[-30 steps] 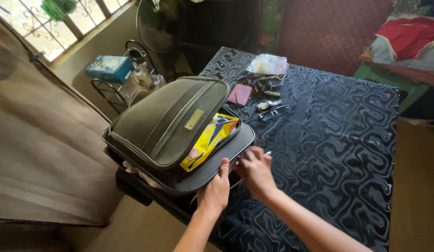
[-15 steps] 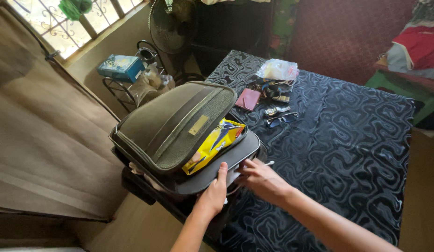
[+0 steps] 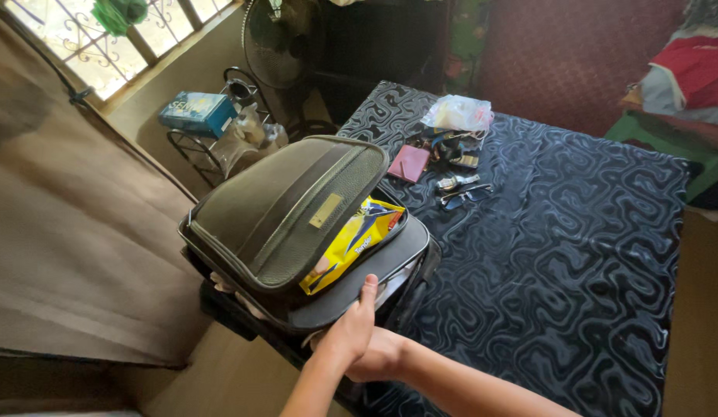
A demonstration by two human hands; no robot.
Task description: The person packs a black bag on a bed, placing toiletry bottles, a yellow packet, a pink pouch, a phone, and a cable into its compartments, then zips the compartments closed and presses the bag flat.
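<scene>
An olive-grey bag (image 3: 285, 208) lies at the near left corner of a bed with a dark swirl-patterned cover (image 3: 560, 255). A yellow snack packet (image 3: 351, 243) sticks out between the bag's raised top panel and a dark flap (image 3: 390, 259). My left hand (image 3: 355, 324) grips the near edge of that flap, thumb on top. My right hand (image 3: 380, 357) sits low against the bag's side, tucked under my left wrist. Its fingers are hidden, so I cannot see whether it holds anything.
Small items lie at the bed's far side: a pink wallet (image 3: 411, 163), a plastic bag (image 3: 457, 114), sunglasses (image 3: 463, 193). A wire rack with a blue box (image 3: 196, 113) and a fan (image 3: 272, 46) stand by the barred window. Red cloth (image 3: 695, 73) is at far right.
My right hand has dropped from the flap's front edge, where it pinched a small white piece, down and left under my left wrist. My left hand has stayed on the flap.
</scene>
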